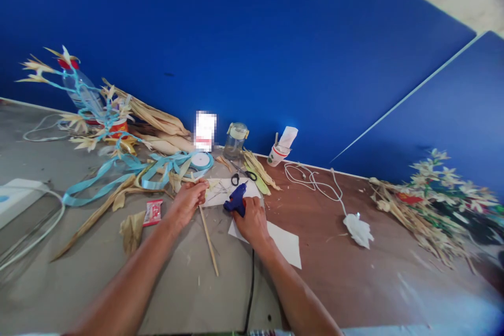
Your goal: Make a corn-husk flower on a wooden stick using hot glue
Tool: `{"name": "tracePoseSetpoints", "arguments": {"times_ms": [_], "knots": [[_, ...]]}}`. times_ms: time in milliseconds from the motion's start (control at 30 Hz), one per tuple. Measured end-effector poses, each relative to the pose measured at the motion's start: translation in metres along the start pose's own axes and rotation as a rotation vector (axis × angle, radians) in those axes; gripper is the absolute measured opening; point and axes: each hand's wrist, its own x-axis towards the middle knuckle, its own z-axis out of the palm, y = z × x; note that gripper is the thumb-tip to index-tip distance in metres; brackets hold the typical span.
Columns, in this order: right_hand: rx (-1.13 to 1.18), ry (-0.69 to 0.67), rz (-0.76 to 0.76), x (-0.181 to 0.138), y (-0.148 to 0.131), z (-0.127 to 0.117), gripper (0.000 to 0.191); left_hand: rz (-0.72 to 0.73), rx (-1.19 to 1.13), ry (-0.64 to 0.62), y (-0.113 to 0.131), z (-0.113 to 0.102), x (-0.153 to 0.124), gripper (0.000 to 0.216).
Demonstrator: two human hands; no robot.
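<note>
My right hand (252, 219) is wrapped round a blue glue gun (236, 199), its nozzle pointing up and away from me. A black cord (251, 289) runs from below that hand to the table's near edge. To the left, my left hand (187, 200) is closed in a pinch near the gun; a small pale piece shows at its fingertips, too small to name. Between and beyond the hands lies white paper (214, 199) with thin scraps on it. Scissors (243, 176) with black handles rest just past the gun. A thin wooden stick (208, 241) lies below my left hand.
Light-blue ribbon (94, 189) and dried husks (153, 115) spread over the left side, beside a ribbon-wrapped branch with husk flowers (84, 142). A lidded jar (235, 139) and a paper cup (279, 153) stand at the blue partition. White cable (315, 184) and husk flowers (437, 189) lie right.
</note>
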Motion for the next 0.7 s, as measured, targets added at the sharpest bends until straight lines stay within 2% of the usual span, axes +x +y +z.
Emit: {"name": "tracePoseSetpoints", "arguments": {"times_ms": [100,167,267,333,400,533,700], "knots": [[-0.054,-0.048,-0.019,-0.001,0.001,-0.007,0.038,0.005,0.036,0.008,0.0,0.001,-0.001,0.021],[-0.045,-0.01,-0.024,0.0,0.0,-0.019,0.036,0.007,0.069,0.002,-0.001,0.001,-0.002,0.019],[0.19,0.095,-0.056,0.01,-0.006,-0.038,0.027,0.034,0.139,-0.047,-0.003,0.003,-0.002,0.019],[0.473,0.029,-0.106,0.021,-0.013,-0.045,0.024,0.063,0.204,-0.066,-0.006,0.004,-0.001,0.02],[0.618,-0.095,-0.109,0.034,-0.023,-0.046,0.023,0.078,0.267,-0.062,-0.01,0.004,0.0,0.021],[0.712,-0.301,-0.024,0.05,-0.04,-0.038,0.02,0.09,0.403,-0.043,-0.017,-0.002,0.007,0.027],[0.779,-0.424,0.013,0.054,-0.047,-0.033,0.022,0.122,0.58,0.018,-0.017,-0.005,0.008,0.03]]}}
